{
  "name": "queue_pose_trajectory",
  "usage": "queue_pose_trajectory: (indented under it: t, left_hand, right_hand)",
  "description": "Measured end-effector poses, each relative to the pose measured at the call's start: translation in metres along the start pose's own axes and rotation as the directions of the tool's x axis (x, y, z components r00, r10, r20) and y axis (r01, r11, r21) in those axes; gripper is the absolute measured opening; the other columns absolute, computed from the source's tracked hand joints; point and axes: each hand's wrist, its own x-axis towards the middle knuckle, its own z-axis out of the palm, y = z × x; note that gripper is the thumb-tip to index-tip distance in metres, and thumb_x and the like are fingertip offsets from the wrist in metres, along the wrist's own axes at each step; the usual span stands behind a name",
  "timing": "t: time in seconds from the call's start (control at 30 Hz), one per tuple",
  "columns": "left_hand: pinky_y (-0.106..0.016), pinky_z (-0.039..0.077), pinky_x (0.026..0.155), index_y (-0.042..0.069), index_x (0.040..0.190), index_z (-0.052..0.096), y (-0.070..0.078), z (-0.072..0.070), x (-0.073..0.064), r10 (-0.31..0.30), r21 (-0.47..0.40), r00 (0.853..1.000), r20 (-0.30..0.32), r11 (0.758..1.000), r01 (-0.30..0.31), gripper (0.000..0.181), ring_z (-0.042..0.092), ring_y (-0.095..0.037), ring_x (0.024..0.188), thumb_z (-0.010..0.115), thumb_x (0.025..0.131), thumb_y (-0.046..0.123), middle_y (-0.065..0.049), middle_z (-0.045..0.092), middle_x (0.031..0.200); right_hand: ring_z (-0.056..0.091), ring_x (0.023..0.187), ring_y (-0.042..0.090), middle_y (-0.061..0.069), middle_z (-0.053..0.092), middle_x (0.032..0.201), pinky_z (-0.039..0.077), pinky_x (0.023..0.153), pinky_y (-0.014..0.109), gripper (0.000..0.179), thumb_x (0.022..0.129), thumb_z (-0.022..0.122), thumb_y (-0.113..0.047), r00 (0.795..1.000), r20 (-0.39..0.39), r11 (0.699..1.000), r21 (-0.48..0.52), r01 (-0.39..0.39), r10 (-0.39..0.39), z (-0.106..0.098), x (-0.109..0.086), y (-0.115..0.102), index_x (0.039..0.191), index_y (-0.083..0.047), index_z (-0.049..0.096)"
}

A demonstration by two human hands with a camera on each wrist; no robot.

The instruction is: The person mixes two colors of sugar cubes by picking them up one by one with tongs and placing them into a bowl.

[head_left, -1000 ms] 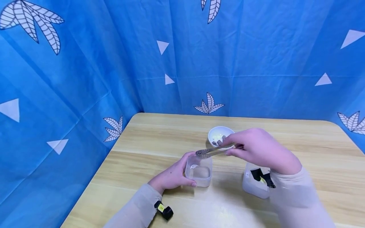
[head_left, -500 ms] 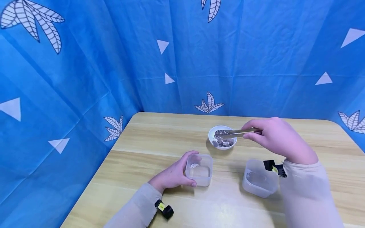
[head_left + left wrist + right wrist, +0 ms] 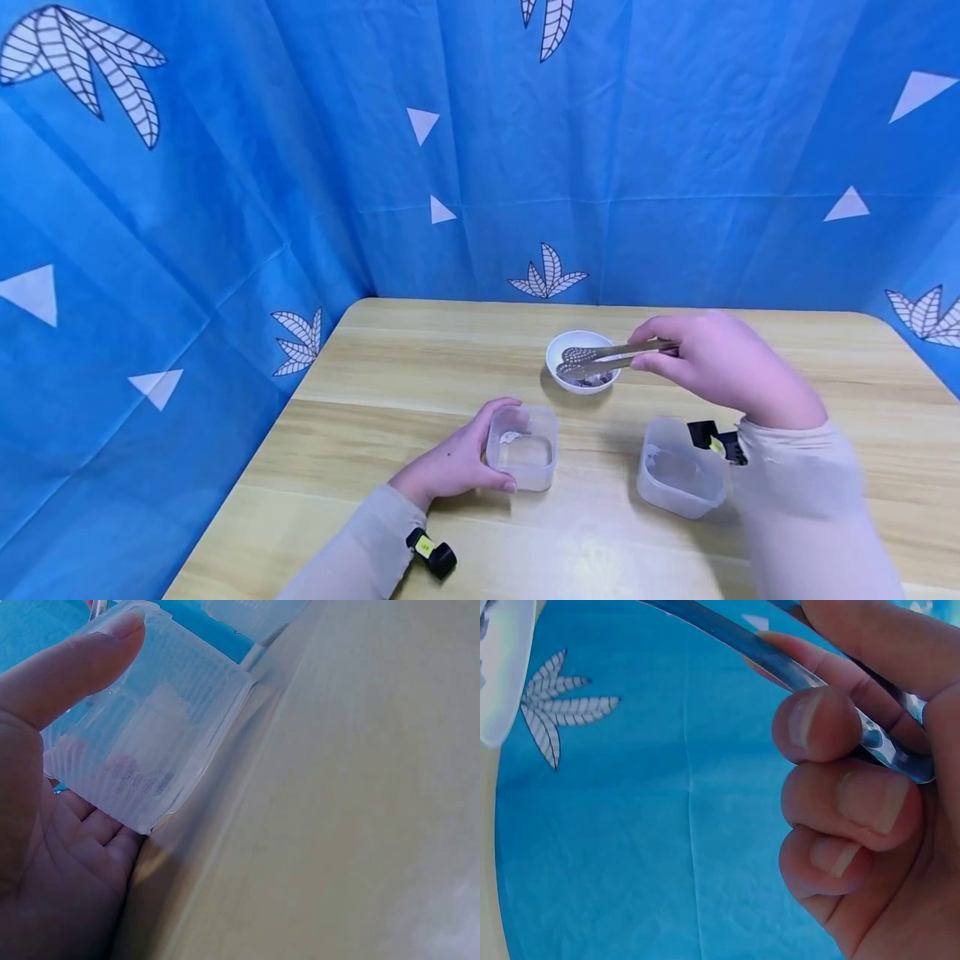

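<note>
My right hand (image 3: 708, 362) pinches a pair of metal tongs (image 3: 622, 352). Their perforated tips are over and partly inside a small white bowl (image 3: 555, 346), hiding much of the grey-brown chunks (image 3: 598, 380) in it. In the right wrist view, the fingers curl around the tongs' arms (image 3: 780, 664). My left hand (image 3: 465, 458) holds a clear square plastic container (image 3: 534, 475) at its left side, thumb in front and fingers behind. The left wrist view shows the thumb (image 3: 90, 664) against the container's wall; a whitish patch lies inside the container.
A second clear plastic container (image 3: 678, 492) stands on the wooden table (image 3: 585, 542) at the right, beneath the right forearm. A blue patterned curtain (image 3: 675, 150) closes off the back and left. Black wrist cameras (image 3: 433, 554) sit on both sleeves.
My right hand has carried the tongs from above the held container back to the right, and their tips have lowered into the bowl. The left hand and its container have stayed in place.
</note>
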Motion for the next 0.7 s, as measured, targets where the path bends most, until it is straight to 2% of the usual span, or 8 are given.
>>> queue_pose_trajectory:
  t: [0.13,0.27,0.37,0.5,0.7]
  left_hand:
    - [-0.047,0.029,0.114,0.031,0.155,0.026,0.000,0.000,0.000,0.003,-0.001,1.000,0.001,1.000,-0.003,0.109,0.042,-0.019,0.137,0.093,0.071,0.020,0.006,0.046,0.148]
    - [-0.046,0.031,0.113,0.028,0.155,0.027,0.001,-0.001,-0.001,0.003,0.005,1.000,0.001,1.000,-0.003,0.109,0.044,-0.019,0.135,0.093,0.070,0.021,0.005,0.046,0.148]
    - [-0.045,0.034,0.112,0.028,0.154,0.028,0.003,-0.001,-0.003,0.001,-0.002,1.000,0.005,1.000,-0.001,0.107,0.047,-0.019,0.132,0.093,0.069,0.019,0.005,0.047,0.147]
    - [-0.041,0.038,0.109,0.036,0.150,0.030,0.004,-0.001,-0.004,-0.006,-0.021,1.000,0.023,1.000,0.007,0.104,0.049,-0.018,0.129,0.093,0.069,0.018,0.004,0.048,0.143]
    - [-0.041,0.036,0.110,0.039,0.149,0.030,0.003,-0.002,-0.005,-0.006,-0.025,0.999,0.043,1.000,0.007,0.103,0.047,-0.016,0.129,0.093,0.070,0.020,0.006,0.048,0.142]
  right_hand:
    - [0.054,0.065,0.004,-0.018,0.066,0.082,0.047,0.062,0.033,0.019,0.091,0.077,-0.034,0.997,0.074,1.000,0.004,0.027,-0.027,0.010,0.008,-0.010,0.107,-0.024,0.075]
    - [0.053,0.065,0.004,-0.020,0.066,0.085,0.047,0.064,0.032,0.020,0.090,0.077,-0.034,0.990,0.130,0.998,-0.005,0.055,-0.054,0.024,0.015,-0.021,0.107,-0.023,0.076]
    - [0.053,0.065,0.004,-0.021,0.066,0.085,0.047,0.064,0.031,0.019,0.090,0.078,-0.034,0.985,0.156,0.997,0.003,0.074,-0.073,0.033,0.018,-0.028,0.106,-0.024,0.076]
    - [0.050,0.063,0.006,-0.020,0.063,0.080,0.044,0.062,0.031,0.016,0.089,0.078,-0.033,0.979,0.183,0.996,0.017,0.084,-0.086,0.041,0.020,-0.034,0.103,-0.026,0.076]
    - [0.050,0.063,0.005,-0.020,0.062,0.080,0.046,0.062,0.031,0.015,0.089,0.078,-0.032,0.972,0.205,0.993,0.019,0.116,-0.118,0.051,0.022,-0.037,0.103,-0.026,0.076]
